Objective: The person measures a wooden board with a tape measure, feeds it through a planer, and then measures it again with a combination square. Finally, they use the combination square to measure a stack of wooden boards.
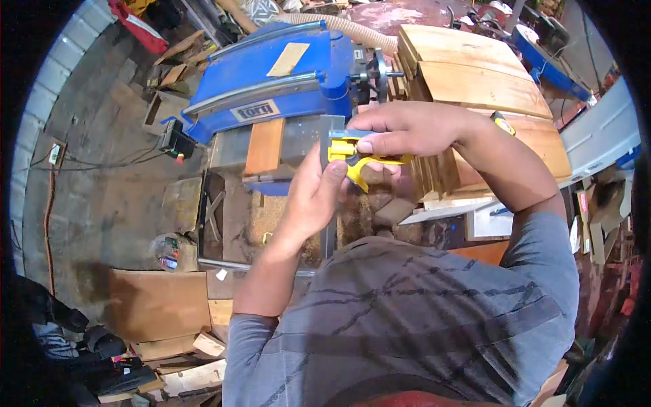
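I hold a combination square with a yellow head and a long grey metal blade in front of my chest. My left hand is closed around the blade side, its thumb near the yellow knob. My right hand grips the head from the right, thumb along its grey upper edge and other fingers partly hidden behind it. The blade runs up and down, its lower end reaching toward my shirt. Just beyond my hands is a blue planer-like machine with a "tory" label.
Stacked wooden boards lie to the right, with a yellow and black tape measure on them. A short board rests on the machine's bed. Cardboard and wood scraps are at lower left. A cable crosses the floor.
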### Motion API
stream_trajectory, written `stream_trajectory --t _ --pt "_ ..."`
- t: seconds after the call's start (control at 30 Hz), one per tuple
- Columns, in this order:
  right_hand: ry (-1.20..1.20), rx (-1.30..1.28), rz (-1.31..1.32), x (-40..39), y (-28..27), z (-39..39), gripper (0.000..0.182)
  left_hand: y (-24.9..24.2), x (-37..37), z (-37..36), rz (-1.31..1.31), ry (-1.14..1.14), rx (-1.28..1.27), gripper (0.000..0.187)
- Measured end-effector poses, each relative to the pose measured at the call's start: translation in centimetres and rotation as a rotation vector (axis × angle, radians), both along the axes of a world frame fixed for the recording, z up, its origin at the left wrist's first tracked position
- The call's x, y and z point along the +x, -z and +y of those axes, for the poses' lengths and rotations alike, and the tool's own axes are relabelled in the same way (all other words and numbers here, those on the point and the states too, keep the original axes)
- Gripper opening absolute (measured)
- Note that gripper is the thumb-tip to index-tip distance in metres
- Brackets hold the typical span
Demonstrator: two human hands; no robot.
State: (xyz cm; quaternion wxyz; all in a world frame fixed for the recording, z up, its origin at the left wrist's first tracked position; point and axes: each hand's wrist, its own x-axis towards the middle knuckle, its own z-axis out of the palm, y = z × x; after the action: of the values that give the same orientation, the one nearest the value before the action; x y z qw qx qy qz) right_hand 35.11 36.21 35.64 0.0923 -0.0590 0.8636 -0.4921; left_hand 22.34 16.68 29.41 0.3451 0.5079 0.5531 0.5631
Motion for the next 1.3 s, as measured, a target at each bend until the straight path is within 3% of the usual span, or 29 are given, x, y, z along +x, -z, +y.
stream_trajectory --t 0.13,0.23,0.33,0.57,0.67,0.77,1.03,1.27,1.3 --pt "-0.012 -0.003 0.014 -1.9 -1.3 -3.9 0.033 -0.3 -1.5 -3.7 -0.058 -0.024 0.018 0.036" --pt "-0.007 -0.156 -0.120 -3.1 -1.1 -6.6 0.028 -0.5 -2.1 -6.4 0.007 -0.051 0.039 0.044" --pt "-0.022 -0.131 -0.167 -3.7 -1.9 -8.9 0.026 -1.3 -1.9 -8.8 -0.074 -0.100 -0.065 0.047" --pt "-0.045 -0.094 -0.075 -4.1 -1.5 -10.7 0.026 -1.7 -1.9 -10.8 -0.060 -0.107 -0.039 0.054" --pt "-0.035 -0.049 -0.155 -4.0 -2.3 -11.2 0.026 -1.8 -1.7 -11.0 -0.058 -0.127 -0.051 0.055" --pt "-0.031 -0.174 -0.254 -3.8 -2.0 -11.3 0.028 -1.9 -1.2 -11.0 -0.074 -0.135 -0.054 0.055" --pt "0.048 0.103 -0.079 -3.1 -2.1 -11.4 0.029 -2.1 -0.7 -10.5 -0.084 -0.167 -0.083 0.051" --pt "0.128 0.161 -0.148 -2.7 -3.2 -11.4 0.031 -2.5 -0.5 -10.1 -0.063 -0.183 -0.089 0.046" --pt "0.081 0.227 -0.003 -2.7 -2.5 -10.9 0.032 -2.6 -0.5 -10.1 -0.053 -0.183 -0.086 0.045"
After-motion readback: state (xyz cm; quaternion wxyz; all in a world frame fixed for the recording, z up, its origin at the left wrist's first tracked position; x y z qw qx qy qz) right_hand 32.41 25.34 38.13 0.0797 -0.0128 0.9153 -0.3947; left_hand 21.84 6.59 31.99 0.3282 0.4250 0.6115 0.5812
